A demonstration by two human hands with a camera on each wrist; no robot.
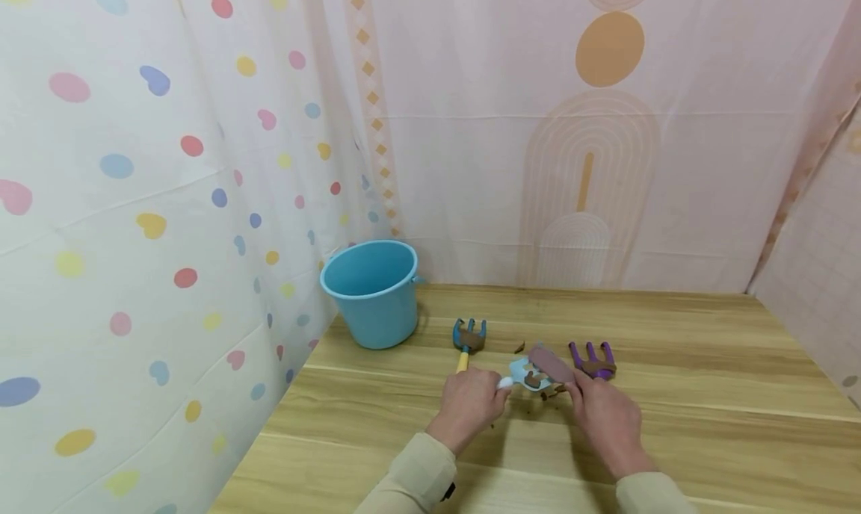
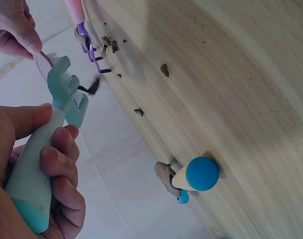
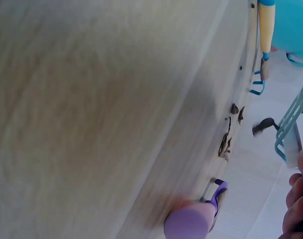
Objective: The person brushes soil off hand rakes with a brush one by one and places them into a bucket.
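Observation:
My left hand (image 1: pixel 471 403) grips the pale handle of a small light-blue toy rake (image 2: pixel 66 92), its fingers curled round it, holding it above the table. A dark brown clump (image 2: pixel 93 86) hangs from the tines. Between thumb and fingers, my right hand (image 1: pixel 608 423) pinches a flat, mauve, rounded piece (image 1: pixel 550 364) whose exact kind I cannot tell. It lies against or just over the rake's head; whether they touch is unclear. On the table between the hands and the back edge are brown crumbs (image 2: pixel 110 45).
A blue toy rake with a yellow handle (image 1: pixel 468 338) lies left of the hands, brown matter on its tines. To the right lies a purple rake (image 1: pixel 595 363), also smeared brown. A blue bucket (image 1: pixel 378 316) stands at the table's (image 1: pixel 706 364) back left, beside patterned curtains (image 1: pixel 457 163).

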